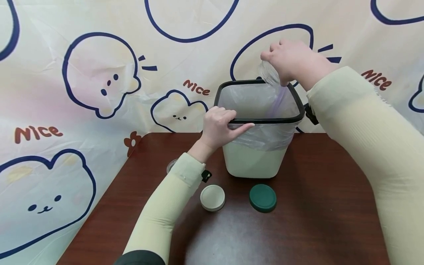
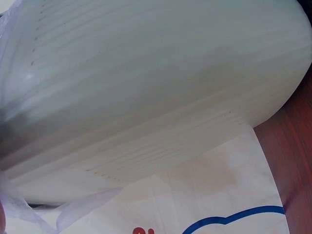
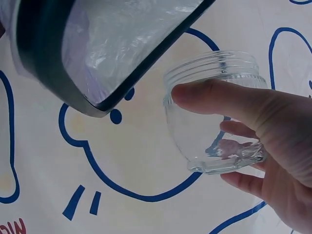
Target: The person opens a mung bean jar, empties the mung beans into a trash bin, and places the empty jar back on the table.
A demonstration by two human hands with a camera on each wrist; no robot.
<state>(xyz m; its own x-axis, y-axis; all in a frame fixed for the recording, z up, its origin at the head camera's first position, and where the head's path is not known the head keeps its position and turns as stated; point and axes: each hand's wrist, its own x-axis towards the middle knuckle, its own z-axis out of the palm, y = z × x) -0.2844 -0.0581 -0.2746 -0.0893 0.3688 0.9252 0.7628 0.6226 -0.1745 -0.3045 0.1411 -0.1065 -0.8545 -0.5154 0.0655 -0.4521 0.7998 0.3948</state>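
A pale trash bin point(image 1: 253, 163) with a black rim stands upright on the table, lined with a clear plastic bag point(image 1: 265, 137) folded over its edge. My left hand point(image 1: 218, 127) grips the rim at the near left corner, its thumb lying along the front edge. Above the bin's far right corner, my right hand point(image 1: 293, 60) holds a clear glass jar point(image 3: 195, 129) tilted, its threaded mouth uncovered. No contents show through the glass in the right wrist view. The left wrist view is mostly filled by the bin's side point(image 2: 156, 87).
A white lid point(image 1: 212, 198) and a green lid point(image 1: 263, 198) lie on the brown table point(image 1: 314, 221) in front of the bin. Behind my left sleeve, a clear round object point(image 1: 171, 165) is partly hidden. A printed curtain point(image 1: 109, 147) hangs behind the table and along its left side.
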